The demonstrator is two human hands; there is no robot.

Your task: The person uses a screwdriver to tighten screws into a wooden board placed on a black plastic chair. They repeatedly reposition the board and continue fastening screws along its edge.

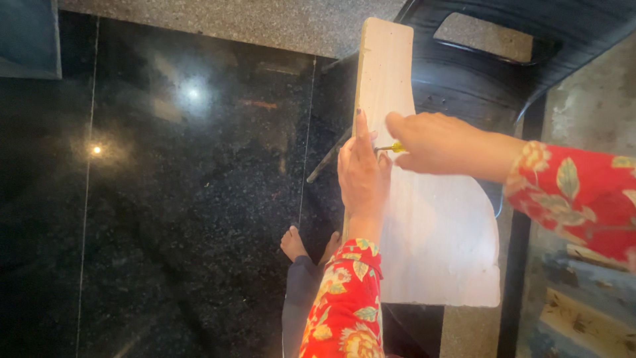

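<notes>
Here, a pale wooden board [424,225], curved along one side and whitewashed, is held upright on its edge above a polished black stone floor [165,199]. The left hand [363,174] is laid flat against the board's left edge, its fingers pressed together and pointing upward, so that the board is steadied. The right hand [434,142] is closed around a small tool with a yellow handle [394,148], most likely a screwdriver; only a short yellow piece and a thin metal shaft are seen between the two hands, and the tip is hidden behind the left hand. The tool is held level and is aimed at the board's left edge, just beside the left fingers. Both arms are covered by red sleeves with a flower pattern. Behind the board, a black plastic chair [477,79] is seen, touching or nearly touching it. Below the left hand, bare feet [295,244] are rested on the floor.
</notes>
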